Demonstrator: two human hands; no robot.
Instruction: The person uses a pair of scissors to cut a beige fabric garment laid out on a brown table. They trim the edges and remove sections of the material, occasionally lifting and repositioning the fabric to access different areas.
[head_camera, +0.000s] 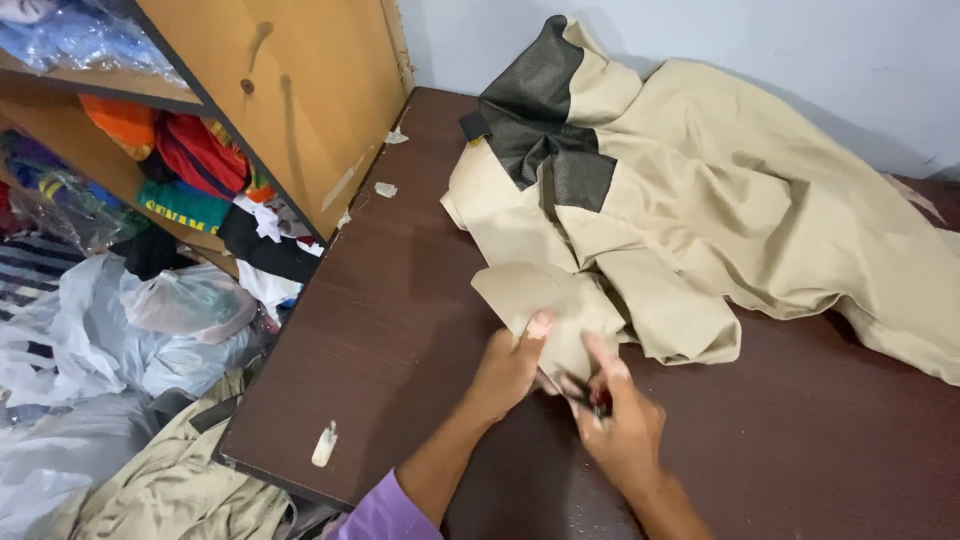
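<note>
A beige garment with black mesh panels lies bunched on the dark brown table. A beige flap of it sticks out toward me. My left hand pinches the flap's lower edge with thumb up along the cloth. My right hand sits just right of it, closed on a small dark tool with a red part, its tip at the flap's edge. The tool is blurred and mostly hidden by fingers.
A wooden shelf unit with folded coloured clothes stands at the left. Plastic bags and beige cloth lie on the floor below. A small white chalk piece rests near the table's front edge. Scraps lie by the shelf.
</note>
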